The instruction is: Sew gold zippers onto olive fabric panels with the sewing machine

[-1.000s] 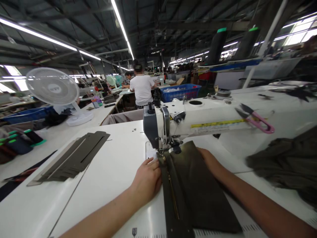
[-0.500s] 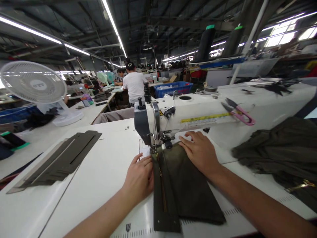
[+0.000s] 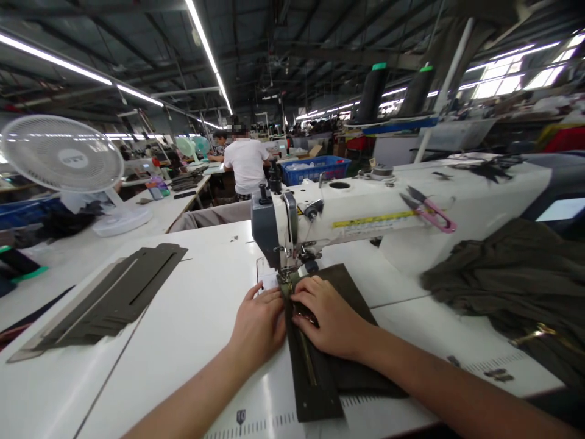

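A dark olive fabric piece [image 3: 350,286] lies under the needle area of a white sewing machine [image 3: 292,225]. Along its left side runs a strip with a gold-toothed zipper [image 3: 311,366]. My left hand [image 3: 259,320] has its fingers bent together against the strip's left edge, just in front of the presser foot; its thumb is mostly hidden. Over the zipper, my right hand [image 3: 331,317] has fingers and thumb drawn together on the zipper strip, covering part of it. The strip's near end lies flat on the table.
Stacked olive cut pieces [image 3: 119,292] lie on the left of the white table. A bunched olive cloth [image 3: 498,280] with a gold metal clasp is at right. Pink-handled snips [image 3: 432,210] rest against the machine arm. A white fan [image 3: 64,155] stands at left; a person [image 3: 247,161] sits ahead.
My right hand has moved left and nearer, from the fabric's far right edge onto the zipper. The strip's near end has shifted slightly right. My left hand has stayed nearly in place.
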Tool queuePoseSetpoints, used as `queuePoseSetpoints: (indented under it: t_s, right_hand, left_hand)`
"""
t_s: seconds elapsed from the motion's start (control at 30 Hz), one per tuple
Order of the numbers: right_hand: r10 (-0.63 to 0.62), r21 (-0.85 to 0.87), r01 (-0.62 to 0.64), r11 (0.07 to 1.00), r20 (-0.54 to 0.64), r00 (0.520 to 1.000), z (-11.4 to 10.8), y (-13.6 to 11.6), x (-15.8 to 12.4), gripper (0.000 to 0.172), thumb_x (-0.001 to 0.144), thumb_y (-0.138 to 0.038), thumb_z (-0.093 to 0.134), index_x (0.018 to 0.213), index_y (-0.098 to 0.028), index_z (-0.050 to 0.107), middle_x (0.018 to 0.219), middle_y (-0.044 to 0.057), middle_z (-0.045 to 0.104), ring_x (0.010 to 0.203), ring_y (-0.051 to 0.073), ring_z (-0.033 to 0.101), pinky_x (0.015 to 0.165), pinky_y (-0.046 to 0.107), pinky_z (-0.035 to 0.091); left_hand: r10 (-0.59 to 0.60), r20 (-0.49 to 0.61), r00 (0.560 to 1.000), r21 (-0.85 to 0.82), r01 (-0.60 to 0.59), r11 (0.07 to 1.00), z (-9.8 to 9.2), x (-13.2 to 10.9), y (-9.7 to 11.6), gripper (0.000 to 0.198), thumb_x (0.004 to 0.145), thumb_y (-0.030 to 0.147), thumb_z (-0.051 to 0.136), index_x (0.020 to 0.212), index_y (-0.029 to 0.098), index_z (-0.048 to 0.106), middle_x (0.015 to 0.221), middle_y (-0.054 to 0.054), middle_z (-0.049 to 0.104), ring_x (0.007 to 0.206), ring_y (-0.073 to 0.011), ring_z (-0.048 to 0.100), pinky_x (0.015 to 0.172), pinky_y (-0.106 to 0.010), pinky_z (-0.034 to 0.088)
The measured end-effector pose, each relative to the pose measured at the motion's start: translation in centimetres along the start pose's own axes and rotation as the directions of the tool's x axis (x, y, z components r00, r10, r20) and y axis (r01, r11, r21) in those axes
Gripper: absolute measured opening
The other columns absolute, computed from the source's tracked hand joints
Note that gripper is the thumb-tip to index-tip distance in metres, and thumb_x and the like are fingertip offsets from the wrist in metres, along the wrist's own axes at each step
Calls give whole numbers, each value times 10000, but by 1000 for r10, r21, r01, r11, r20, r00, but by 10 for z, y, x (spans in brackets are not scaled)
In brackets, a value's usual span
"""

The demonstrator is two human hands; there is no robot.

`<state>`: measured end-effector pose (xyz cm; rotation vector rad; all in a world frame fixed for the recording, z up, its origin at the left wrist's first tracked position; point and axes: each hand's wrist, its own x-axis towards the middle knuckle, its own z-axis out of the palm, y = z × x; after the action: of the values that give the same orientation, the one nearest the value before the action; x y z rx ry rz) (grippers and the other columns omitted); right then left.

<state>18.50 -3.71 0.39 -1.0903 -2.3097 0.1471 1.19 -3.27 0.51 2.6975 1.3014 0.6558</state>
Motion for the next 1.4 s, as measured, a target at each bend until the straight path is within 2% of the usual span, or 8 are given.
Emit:
queuePoseSetpoints:
  t_s: [0.07, 0.2, 0.37, 0.53, 0.63, 0.8, 1.23, 1.4]
  right_hand:
    - [18, -6, -18, 1000, -32, 999, 6, -2, -1, 67, 769, -174, 553, 810, -144, 595, 929, 81, 574, 909, 214, 498, 797, 377, 415]
    - [-22, -102, 8, 995, -136, 991, 16, 6, -3, 284, 830, -139, 427, 1056, -46, 573, 1108, 172, 572, 1061, 247, 491, 921, 424, 402]
    - [-83, -193, 66, 979, -81, 993, 23, 8, -6, 383, 844, -124, 359, 1142, 32, 544, 1206, 198, 535, 1144, 262, 466, 988, 399, 383]
    - [-31, -131, 26, 991, -32, 999, 20, 5, -7, 410, 853, -155, 350, 1184, 14, 522, 1263, 178, 493, 1197, 249, 422, 1026, 392, 345]
    - [-22, -106, 23, 994, 16, 1000, 17, 4, -8, 469, 824, -196, 398, 1229, 28, 473, 1302, 201, 441, 1227, 268, 381, 1039, 408, 317]
    - [-40, -115, 47, 992, 62, 997, 16, 3, -10, 522, 804, -206, 410, 1253, 57, 429, 1320, 241, 397, 1250, 291, 339, 1046, 425, 287]
    - [-75, -144, 86, 986, 75, 994, 16, 7, -10, 502, 801, -188, 404, 1236, 57, 450, 1312, 247, 403, 1235, 302, 360, 1027, 443, 315]
    - [-75, -143, 84, 986, 68, 995, 18, 7, -6, 509, 798, -199, 403, 1231, 63, 453, 1304, 253, 410, 1233, 302, 362, 1031, 437, 306]
  left_hand:
    - [25, -11, 1000, 20, -25, 1000, 1, -1, 0, 217, 734, 115, 467, 898, 183, 591, 982, -52, 652, 1040, -203, 554, 1016, -446, 286]
    - [84, -35, 996, 58, -82, 995, 1, 0, 1, 195, 755, 118, 447, 870, 176, 594, 952, -53, 649, 974, -202, 573, 1026, -457, 272]
    - [97, -77, 992, 96, -89, 991, 4, 0, 0, 173, 758, 95, 433, 792, 167, 587, 847, -58, 628, 875, -199, 585, 963, -449, 363]
    - [27, -243, 970, 98, -3, 995, 11, -3, -5, 184, 749, 100, 442, 903, 111, 542, 937, -133, 594, 882, -238, 577, 781, -417, 509]
    - [126, -206, 970, 91, -110, 990, 15, -3, -12, 310, 756, 61, 406, 1026, 129, 541, 1081, -129, 592, 993, -228, 573, 851, -397, 508]
    - [243, -156, 957, 86, -232, 969, 18, 0, -19, 337, 793, 56, 377, 1043, 146, 584, 1097, -111, 615, 1041, -223, 570, 896, -378, 495]
    - [141, -78, 987, 27, -139, 990, 13, -1, -12, 313, 771, 52, 422, 1018, 141, 592, 1091, -119, 586, 1043, -220, 556, 883, -358, 500]
    - [144, -71, 987, 42, -141, 989, 11, 3, -16, 301, 770, 58, 422, 984, 153, 612, 1017, -102, 601, 947, -218, 590, 829, -363, 520]
